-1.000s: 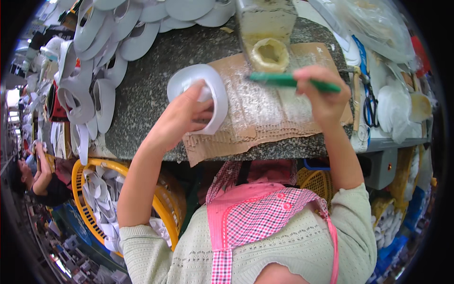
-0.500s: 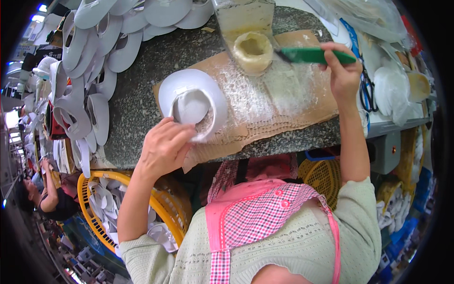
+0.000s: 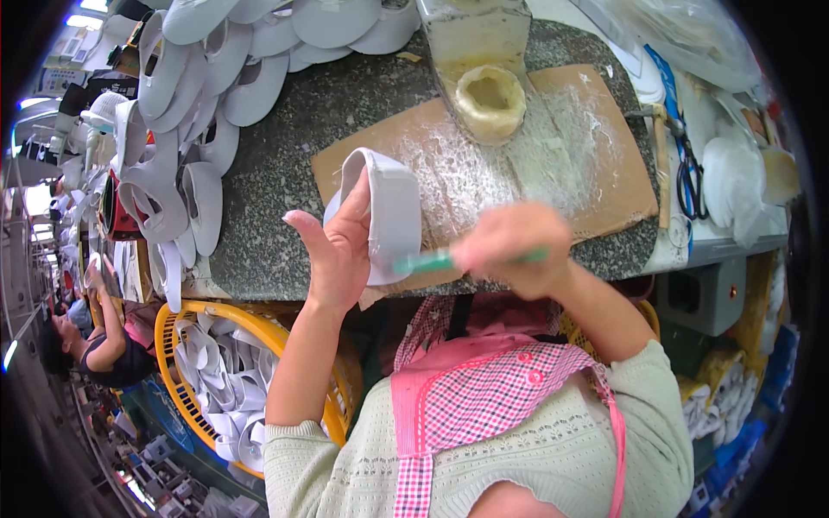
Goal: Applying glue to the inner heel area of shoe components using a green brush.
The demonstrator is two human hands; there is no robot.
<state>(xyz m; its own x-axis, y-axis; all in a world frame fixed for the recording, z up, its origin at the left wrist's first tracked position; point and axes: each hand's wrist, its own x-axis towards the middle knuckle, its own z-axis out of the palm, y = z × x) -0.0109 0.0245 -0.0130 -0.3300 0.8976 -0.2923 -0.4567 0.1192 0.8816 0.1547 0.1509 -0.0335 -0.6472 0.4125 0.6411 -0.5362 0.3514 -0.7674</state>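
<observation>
My left hand [image 3: 332, 259] holds up a white shoe upper [image 3: 397, 211], its fingers inside the opening and its thumb stretched out to the side. The upper stands tilted on edge at the left end of a worn cardboard sheet [image 3: 617, 186]. My right hand [image 3: 522, 246], blurred by motion, grips a green-handled brush [image 3: 432, 262]. The brush's far end reaches the lower side of the upper; its bristles are too smeared to make out. Beyond my hands, a crusted pale-yellow pot [image 3: 490, 105] stands at the cardboard's far edge, against a stained clear container [image 3: 479, 39].
Overlapping white shoe uppers [image 3: 203, 65] cover the table's left side. Below, a yellow basket [image 3: 298, 332] holds several white pieces. Scissors [image 3: 688, 186], a wooden-handled tool [image 3: 663, 168] and plastic bags [image 3: 691, 39] lie at the right. Another person [image 3: 108, 341] sits at the far left.
The shoe upper has been lifted from lying flat and turned on edge, with my left fingers now inside it. My right hand has brought the brush from the pot down to the upper.
</observation>
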